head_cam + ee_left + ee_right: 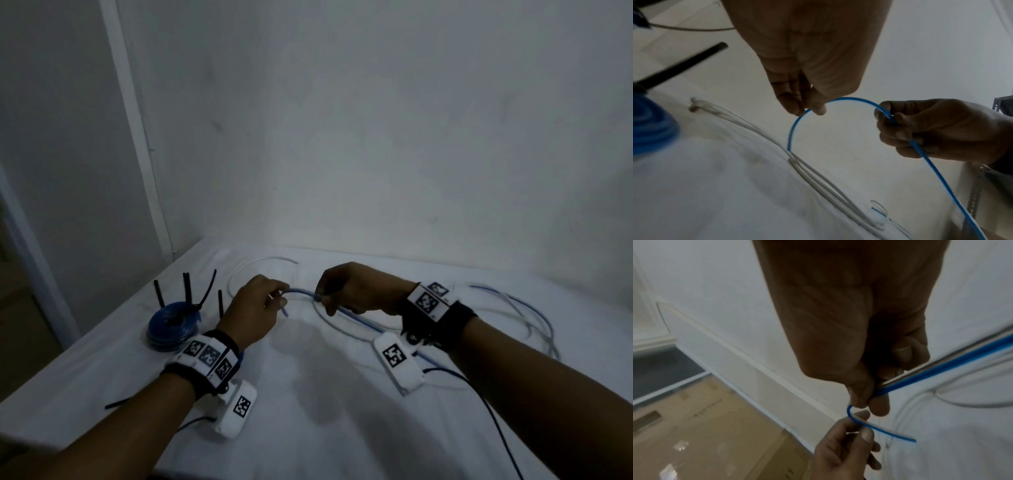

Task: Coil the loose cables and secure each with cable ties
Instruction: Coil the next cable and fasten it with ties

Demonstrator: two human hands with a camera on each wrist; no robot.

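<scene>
A thin blue cable (356, 320) runs across the white table. My left hand (255, 305) pinches it near its free end, which curves down in front of the fingers (813, 108). A short way along, my right hand (356, 291) grips the same blue cable (851, 99), so a small arch stands between the hands. In the right wrist view the blue cable (937, 369) passes under the right fingers (877, 404) and bends toward the left hand (840, 449). White cables (818, 181) lie loose under the hands. A coiled blue cable (173, 325) with black ties (186, 291) sits at the left.
Loose loops of blue and white cable (527, 315) trail at the right of the table (325, 394). A spare black tie (118, 403) lies near the left front edge. The wall (376, 137) rises close behind. A cardboard box (705, 426) stands on the floor beside the table.
</scene>
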